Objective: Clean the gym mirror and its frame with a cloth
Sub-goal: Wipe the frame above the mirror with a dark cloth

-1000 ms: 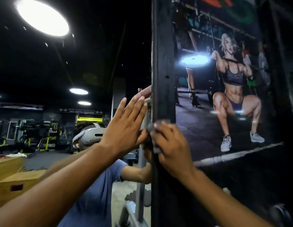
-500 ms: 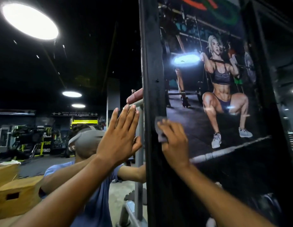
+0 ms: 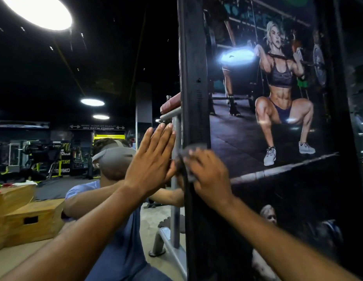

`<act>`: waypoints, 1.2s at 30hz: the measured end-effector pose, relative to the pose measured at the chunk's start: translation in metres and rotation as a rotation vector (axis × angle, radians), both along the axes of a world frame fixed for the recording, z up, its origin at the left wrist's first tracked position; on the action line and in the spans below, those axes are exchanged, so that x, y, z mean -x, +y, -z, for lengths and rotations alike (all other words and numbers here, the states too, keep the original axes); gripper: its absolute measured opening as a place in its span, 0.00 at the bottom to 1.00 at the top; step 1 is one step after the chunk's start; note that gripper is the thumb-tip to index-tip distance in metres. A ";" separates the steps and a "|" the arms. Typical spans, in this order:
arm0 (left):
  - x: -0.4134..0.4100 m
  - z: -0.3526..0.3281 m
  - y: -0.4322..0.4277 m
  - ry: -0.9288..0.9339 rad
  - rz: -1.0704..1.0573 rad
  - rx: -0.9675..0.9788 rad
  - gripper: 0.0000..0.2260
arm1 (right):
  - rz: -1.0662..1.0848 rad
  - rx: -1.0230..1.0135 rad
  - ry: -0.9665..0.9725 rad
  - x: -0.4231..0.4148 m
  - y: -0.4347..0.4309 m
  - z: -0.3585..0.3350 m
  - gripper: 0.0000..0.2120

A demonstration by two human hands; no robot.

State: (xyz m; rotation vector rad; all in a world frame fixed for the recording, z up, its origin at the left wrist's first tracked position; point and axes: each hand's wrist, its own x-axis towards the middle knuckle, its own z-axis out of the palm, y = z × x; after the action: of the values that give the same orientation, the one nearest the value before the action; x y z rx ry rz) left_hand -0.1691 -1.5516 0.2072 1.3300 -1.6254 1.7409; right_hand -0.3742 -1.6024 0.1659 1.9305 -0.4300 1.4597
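Observation:
The gym mirror point(image 3: 91, 82) fills the left half of the view, and its black frame point(image 3: 193, 57) runs vertically down the middle. My left hand point(image 3: 152, 159) lies flat on the glass just left of the frame, fingers straight and pointing up. My right hand point(image 3: 209, 175) grips a grey cloth point(image 3: 186, 157) and presses it against the frame at mid-height. Most of the cloth is hidden under my fingers.
Right of the frame hangs a large poster point(image 3: 282, 98) of a person squatting with a barbell. The mirror reflects me in a blue shirt, wooden boxes point(image 3: 30, 220), a metal bench stand point(image 3: 175, 199), gym machines and round ceiling lights.
My right hand has slid the cloth a little down the frame. My left hand stays flat on the glass. The view has shifted slightly.

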 end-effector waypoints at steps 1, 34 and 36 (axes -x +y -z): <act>-0.002 0.007 0.001 -0.006 0.001 -0.011 0.34 | 0.002 -0.018 0.114 0.008 0.006 0.041 0.18; 0.004 0.141 0.009 -0.194 0.063 -0.286 0.33 | 0.008 -0.289 0.183 0.027 0.009 0.208 0.25; 0.004 0.144 0.010 -0.189 0.054 -0.282 0.33 | -0.036 -0.314 0.356 0.041 0.024 0.232 0.23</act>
State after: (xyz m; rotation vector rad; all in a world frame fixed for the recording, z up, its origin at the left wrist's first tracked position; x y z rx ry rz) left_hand -0.1728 -1.5413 0.0630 1.2574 -2.0554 1.6962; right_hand -0.4154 -1.5784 -0.0660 2.4017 -0.4811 1.0825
